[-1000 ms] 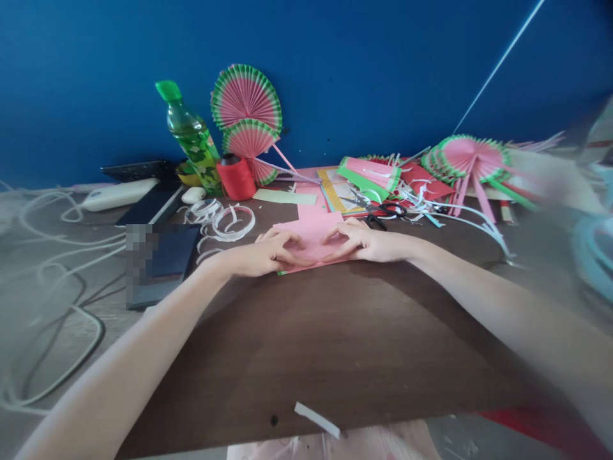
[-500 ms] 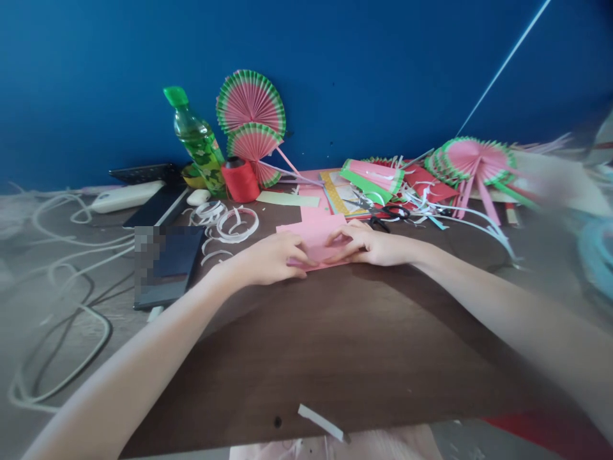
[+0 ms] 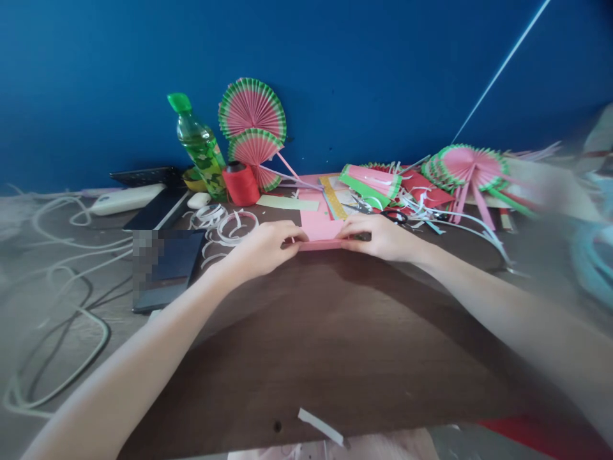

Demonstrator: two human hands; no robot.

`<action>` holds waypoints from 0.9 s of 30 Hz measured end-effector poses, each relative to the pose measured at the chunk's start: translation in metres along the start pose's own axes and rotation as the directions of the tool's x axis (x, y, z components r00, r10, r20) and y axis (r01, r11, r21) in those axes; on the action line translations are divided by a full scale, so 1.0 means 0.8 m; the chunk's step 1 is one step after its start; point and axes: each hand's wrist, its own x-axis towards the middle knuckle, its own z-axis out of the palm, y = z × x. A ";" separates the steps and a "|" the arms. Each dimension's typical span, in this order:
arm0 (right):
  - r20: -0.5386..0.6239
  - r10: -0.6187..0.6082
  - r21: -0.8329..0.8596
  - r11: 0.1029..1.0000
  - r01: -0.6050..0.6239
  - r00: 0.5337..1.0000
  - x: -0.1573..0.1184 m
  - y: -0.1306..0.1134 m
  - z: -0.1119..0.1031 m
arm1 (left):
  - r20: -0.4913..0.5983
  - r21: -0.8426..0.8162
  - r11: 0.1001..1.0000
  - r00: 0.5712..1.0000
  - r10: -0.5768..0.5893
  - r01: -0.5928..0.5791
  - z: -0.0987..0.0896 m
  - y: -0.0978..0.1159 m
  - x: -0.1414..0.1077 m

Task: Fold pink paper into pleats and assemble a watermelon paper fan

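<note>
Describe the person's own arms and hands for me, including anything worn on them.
The left hand and right hand are both ungloved. The left forearm and right forearm look slim and smooth, with no sleeve, watch, bracelet or marking visible. The nails are too small to make out.

A single head-worn camera looks forward and down from above the near side of the desk (image 3: 325, 345), close to it, facing the blue wall (image 3: 359, 64) at the far side.
</note>
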 end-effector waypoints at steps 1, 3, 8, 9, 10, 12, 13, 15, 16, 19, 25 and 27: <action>-0.042 0.004 0.005 1.000 -0.004 0.999 0.000 -0.004 -0.003 | -0.024 -0.037 0.999 1.000 -0.009 0.008 -0.005 0.001 0.000; -0.107 0.029 0.029 0.999 -0.026 0.994 0.001 -0.012 -0.009 | -0.057 -0.084 0.996 0.997 -0.044 0.040 -0.015 0.004 0.000; -0.153 0.167 0.200 0.970 -0.134 0.974 0.002 -0.028 -0.025 | -0.071 -0.196 0.963 0.977 -0.199 0.182 -0.036 0.005 -0.003; -0.159 0.198 0.244 0.957 -0.155 0.967 0.002 -0.030 -0.027 | -0.071 -0.233 0.952 0.973 -0.221 0.200 -0.039 0.004 -0.004; -0.162 0.228 0.284 0.943 -0.176 0.960 0.003 -0.031 -0.029 | -0.074 -0.268 0.940 0.969 -0.237 0.210 -0.040 0.003 -0.003; -0.140 0.274 0.327 0.920 -0.217 0.951 0.004 -0.029 -0.030 | -0.068 -0.303 0.929 0.967 -0.246 0.214 -0.039 0.000 -0.002; -0.115 0.285 0.321 0.917 -0.236 0.952 0.004 -0.027 -0.030 | -0.055 -0.299 0.930 0.969 -0.243 0.216 -0.037 -0.003 -0.001; -0.045 0.291 0.250 0.930 -0.271 0.956 0.005 -0.022 -0.027 | -0.009 -0.255 0.941 0.973 -0.231 0.221 -0.029 -0.008 0.000; -0.013 0.285 0.189 0.942 -0.278 0.958 0.005 -0.019 -0.025 | 0.025 -0.223 0.949 0.974 -0.225 0.225 -0.024 -0.011 0.001; 0.060 0.247 -0.006 0.969 -0.247 0.967 0.005 -0.009 -0.016 | 0.091 -0.133 0.971 0.978 -0.187 0.198 -0.007 -0.018 0.001; 0.118 0.108 -0.207 0.975 -0.082 0.987 0.005 0.004 -0.001 | 0.139 0.059 0.993 0.984 -0.114 0.107 0.011 -0.023 0.002; 0.137 0.125 -0.214 0.972 -0.094 0.983 0.005 0.007 0.000 | 0.155 0.049 0.990 0.978 -0.138 0.132 0.011 -0.023 0.003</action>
